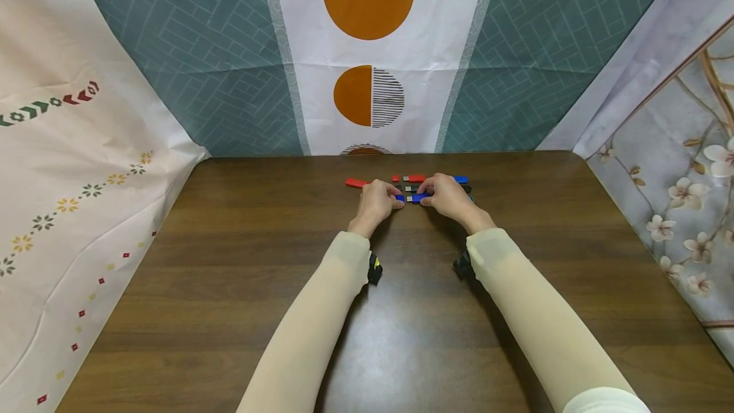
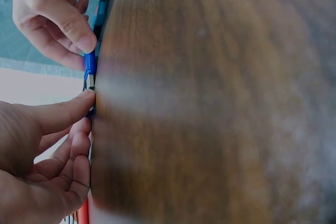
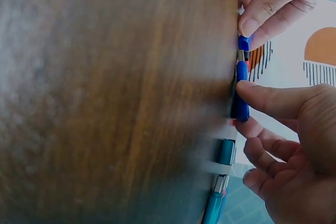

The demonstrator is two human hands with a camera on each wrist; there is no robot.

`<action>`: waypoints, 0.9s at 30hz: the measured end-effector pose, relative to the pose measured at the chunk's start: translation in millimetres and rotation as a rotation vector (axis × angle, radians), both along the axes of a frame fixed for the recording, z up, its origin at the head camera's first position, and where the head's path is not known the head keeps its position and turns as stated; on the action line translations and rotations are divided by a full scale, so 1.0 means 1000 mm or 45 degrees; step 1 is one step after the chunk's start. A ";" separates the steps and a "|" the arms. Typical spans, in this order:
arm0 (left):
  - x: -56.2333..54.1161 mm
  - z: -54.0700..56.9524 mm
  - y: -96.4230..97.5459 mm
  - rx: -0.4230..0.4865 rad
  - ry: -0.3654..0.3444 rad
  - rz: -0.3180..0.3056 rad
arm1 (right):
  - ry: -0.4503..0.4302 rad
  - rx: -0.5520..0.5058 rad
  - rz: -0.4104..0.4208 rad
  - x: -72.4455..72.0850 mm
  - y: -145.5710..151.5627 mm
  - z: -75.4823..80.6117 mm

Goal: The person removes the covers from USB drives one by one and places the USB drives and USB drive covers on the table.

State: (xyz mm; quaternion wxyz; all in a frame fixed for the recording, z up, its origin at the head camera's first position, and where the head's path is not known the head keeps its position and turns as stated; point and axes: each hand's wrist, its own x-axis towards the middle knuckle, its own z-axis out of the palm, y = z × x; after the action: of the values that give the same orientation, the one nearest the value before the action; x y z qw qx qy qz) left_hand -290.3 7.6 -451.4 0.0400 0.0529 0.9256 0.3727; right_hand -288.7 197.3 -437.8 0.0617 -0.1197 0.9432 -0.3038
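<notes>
Near the table's far edge, my left hand (image 1: 375, 203) pinches a small blue cap (image 3: 244, 43) between thumb and finger. Just to its right, my right hand (image 1: 451, 200) grips a blue USB flash drive (image 3: 242, 85) by its body, metal plug pointing left toward the cap. In the right wrist view, cap and plug sit in line; whether they touch I cannot tell. Behind the hands lie a red flash drive (image 1: 415, 178) with its bare plug, a small red cap (image 1: 395, 178) and a black flash drive (image 1: 411, 188) partly covered by the right fingers.
Another red stick (image 1: 356, 183) lies behind the left hand. Past the right hand is a blue piece (image 1: 461, 180). In the right wrist view, a teal cap (image 3: 227, 151) lies near a teal flash drive (image 3: 212, 207). Patterned cloths hang around the wooden table (image 1: 258, 260).
</notes>
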 end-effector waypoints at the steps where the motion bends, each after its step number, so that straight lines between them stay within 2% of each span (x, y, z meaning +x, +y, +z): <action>1: 0.000 0.000 0.000 0.002 -0.002 -0.001 | 0.007 0.008 0.006 0.000 0.000 0.000; 13: 0.001 0.001 0.002 -0.013 0.023 -0.012 | 0.052 0.070 0.027 -0.003 0.000 -0.001; 27: 0.002 0.003 0.000 0.008 0.039 -0.008 | 0.044 0.008 0.028 -0.002 -0.003 0.002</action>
State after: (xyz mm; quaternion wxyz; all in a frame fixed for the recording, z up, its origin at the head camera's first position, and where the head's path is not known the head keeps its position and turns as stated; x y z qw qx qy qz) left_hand -287.9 7.8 -448.7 0.0270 0.0616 0.9248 0.3746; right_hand -290.2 194.6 -436.2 0.0490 -0.1350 0.9437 -0.2981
